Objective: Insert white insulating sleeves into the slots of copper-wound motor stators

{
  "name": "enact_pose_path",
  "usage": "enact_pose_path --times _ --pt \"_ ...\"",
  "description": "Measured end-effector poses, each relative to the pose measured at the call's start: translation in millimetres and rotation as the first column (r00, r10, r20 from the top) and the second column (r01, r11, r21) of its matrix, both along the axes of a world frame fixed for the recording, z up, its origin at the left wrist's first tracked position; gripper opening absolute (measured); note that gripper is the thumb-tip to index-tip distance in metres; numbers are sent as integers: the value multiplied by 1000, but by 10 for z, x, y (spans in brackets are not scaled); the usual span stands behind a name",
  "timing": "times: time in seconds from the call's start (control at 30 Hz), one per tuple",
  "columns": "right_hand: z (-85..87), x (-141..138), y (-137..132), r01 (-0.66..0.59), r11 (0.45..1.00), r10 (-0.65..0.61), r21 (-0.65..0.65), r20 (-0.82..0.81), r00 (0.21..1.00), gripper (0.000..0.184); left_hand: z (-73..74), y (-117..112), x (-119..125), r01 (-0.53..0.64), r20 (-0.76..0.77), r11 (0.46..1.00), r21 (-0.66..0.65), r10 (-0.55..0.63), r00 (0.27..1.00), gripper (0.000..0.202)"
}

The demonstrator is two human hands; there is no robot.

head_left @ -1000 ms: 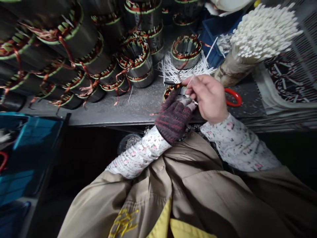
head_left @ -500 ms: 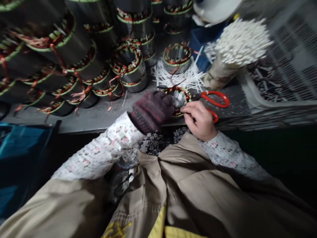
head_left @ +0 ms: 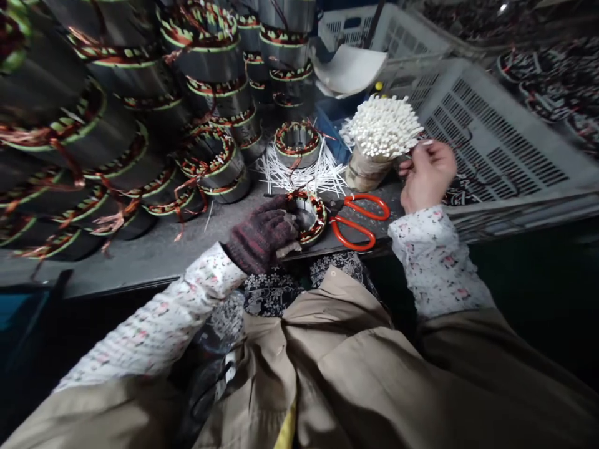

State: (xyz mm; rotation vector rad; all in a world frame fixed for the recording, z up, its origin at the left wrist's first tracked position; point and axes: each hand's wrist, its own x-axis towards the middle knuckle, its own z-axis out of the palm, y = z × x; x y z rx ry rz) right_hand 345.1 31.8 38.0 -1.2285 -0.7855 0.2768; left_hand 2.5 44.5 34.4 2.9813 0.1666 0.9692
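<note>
One camera sits on the person's head and looks forward and down, so it sees what the person sees. The tan coat (head_left: 337,380) is very close, at six o'clock. The gloved left hand (head_left: 262,240) and bare right hand (head_left: 427,174) are near, in front of the coat. The motor stators (head_left: 210,159) are a bit farther, at ten o'clock, and a gray plastic crate (head_left: 491,131) is at two o'clock.

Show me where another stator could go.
Bare bench runs between the stacked stators and the front edge, left of the gloved left hand. It is crowded around the red scissors and loose white sleeves.
</note>
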Motion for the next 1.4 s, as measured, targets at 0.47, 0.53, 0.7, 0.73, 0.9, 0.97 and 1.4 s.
enact_pose_path --times 0.47,0.53,0.7,0.73,0.9,0.97,1.4 --pt "-212 -1080 -1334 -471 874 387 -120 758 525 15 -261 -369 233 -431 118 891 -144 448 886 28" --pt "-183 -1120 -1348 -465 871 426 -160 718 551 18 -265 -389 222 -447 118 877 -177 470 875 30" --pt "-102 -1206 -1214 -448 870 460 -207 670 583 23 -304 -406 221 -436 114 878 -198 462 880 57" --pt "-113 -1235 -1157 -442 870 467 -218 653 596 24 -313 -407 224 -447 104 873 -196 471 876 60" --pt "-175 -1390 -946 -478 864 483 -157 522 703 29 -337 -431 241 -487 115 850 -200 514 850 62" --pt "-155 -1391 -979 -491 863 483 -115 470 739 29 -336 -441 243 -506 105 839 -200 532 840 62" --pt "-64 -1249 -1197 -407 875 484 -263 514 708 32 -323 -406 241 -479 81 850 -220 505 859 63"
